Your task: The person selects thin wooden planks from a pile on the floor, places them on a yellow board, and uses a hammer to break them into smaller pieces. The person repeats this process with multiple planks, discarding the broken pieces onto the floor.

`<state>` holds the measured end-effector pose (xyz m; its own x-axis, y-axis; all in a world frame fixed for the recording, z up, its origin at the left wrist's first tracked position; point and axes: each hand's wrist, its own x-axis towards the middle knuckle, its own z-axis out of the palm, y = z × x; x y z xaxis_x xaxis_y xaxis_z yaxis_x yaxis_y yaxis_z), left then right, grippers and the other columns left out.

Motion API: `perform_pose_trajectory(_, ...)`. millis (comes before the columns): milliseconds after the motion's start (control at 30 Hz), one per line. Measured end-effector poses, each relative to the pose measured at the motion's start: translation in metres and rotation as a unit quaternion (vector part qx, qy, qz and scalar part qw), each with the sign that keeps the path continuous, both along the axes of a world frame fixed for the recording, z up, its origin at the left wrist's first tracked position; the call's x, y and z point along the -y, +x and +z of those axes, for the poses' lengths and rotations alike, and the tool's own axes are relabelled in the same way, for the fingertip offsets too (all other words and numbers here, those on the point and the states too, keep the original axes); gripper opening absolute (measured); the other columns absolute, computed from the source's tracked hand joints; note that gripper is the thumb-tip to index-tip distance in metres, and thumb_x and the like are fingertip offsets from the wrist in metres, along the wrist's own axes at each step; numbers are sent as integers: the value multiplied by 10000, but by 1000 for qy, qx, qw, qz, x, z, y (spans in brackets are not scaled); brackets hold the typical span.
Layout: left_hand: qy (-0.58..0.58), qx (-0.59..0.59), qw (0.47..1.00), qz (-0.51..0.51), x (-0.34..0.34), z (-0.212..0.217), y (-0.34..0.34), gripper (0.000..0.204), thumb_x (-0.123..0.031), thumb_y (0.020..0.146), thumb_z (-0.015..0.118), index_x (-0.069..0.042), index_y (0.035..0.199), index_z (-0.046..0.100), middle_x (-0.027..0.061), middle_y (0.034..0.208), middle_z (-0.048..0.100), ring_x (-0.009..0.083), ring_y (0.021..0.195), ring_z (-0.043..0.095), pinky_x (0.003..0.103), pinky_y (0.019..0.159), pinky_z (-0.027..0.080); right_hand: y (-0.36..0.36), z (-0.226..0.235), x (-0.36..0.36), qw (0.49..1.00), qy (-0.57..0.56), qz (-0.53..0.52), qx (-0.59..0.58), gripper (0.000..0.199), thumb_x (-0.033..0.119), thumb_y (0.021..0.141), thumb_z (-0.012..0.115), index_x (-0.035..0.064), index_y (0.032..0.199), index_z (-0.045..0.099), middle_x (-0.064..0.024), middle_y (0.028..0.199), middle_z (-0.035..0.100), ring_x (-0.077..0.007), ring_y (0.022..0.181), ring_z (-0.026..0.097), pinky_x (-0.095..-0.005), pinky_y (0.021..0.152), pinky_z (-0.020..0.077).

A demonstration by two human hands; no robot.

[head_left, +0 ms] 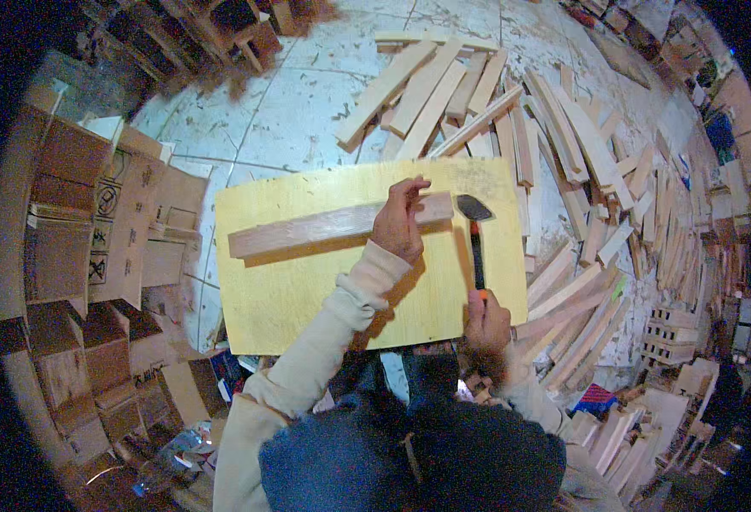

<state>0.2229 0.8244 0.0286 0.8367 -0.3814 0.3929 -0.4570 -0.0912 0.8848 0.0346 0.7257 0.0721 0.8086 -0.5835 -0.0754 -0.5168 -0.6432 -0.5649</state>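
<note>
A long squared wooden block (307, 229) lies slightly slanted across a pale yellow board (350, 303). My left hand (399, 226) is over the block's right part, its fingers curled and drawn together. Whatever may be between those fingers is too small or hidden to make out. To the right, my right hand (486, 321) is closed round the lower handle of a hammer (478, 256). The hammer has a dark metal head and a black and orange handle. Its head is just beyond the block's right end, apart from it.
Loose wooden strips (431, 94) are heaped on the tiled floor (298, 102) beyond the board, and more wooden pieces (576, 294) lie along its right. Open cardboard boxes (94, 222) line the left side. A clear plastic bottle (175, 456) lies at lower left.
</note>
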Motion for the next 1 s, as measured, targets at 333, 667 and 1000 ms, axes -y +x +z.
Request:
perform_pose_trajectory(333, 192, 8, 912, 361, -188, 0, 23, 530, -214, 825, 690, -61, 1305, 528, 218, 1312, 489, 363, 1241, 434, 457, 1037, 352, -22, -26, 21, 1000, 11, -17, 15, 453, 391, 992, 456, 5, 786, 575, -139, 554, 565, -296, 487, 573, -418, 498, 427)
perform_pose_trajectory(667, 58, -183, 954, 230, -165, 3, 6, 424, -75, 772, 773, -20, 1171, 643, 117, 1086, 644, 188, 913, 627, 292, 819, 513, -15, -1, 20, 995, 93, -23, -14, 398, 392, 965, 511, 21, 848, 591, -178, 618, 592, -366, 545, 582, -476, 545, 438)
perform_pose_trajectory(1000, 65, -43, 991, 113, -176, -12, -9, 422, 22, 789, 703, 48, 1190, 575, 221, 1285, 533, 287, 1198, 537, 365, 983, 474, -56, 2, 16, 990, 26, 120, -65, 333, 351, 916, 607, 19, 934, 599, -213, 696, 624, -414, 646, 629, -470, 581, 499)
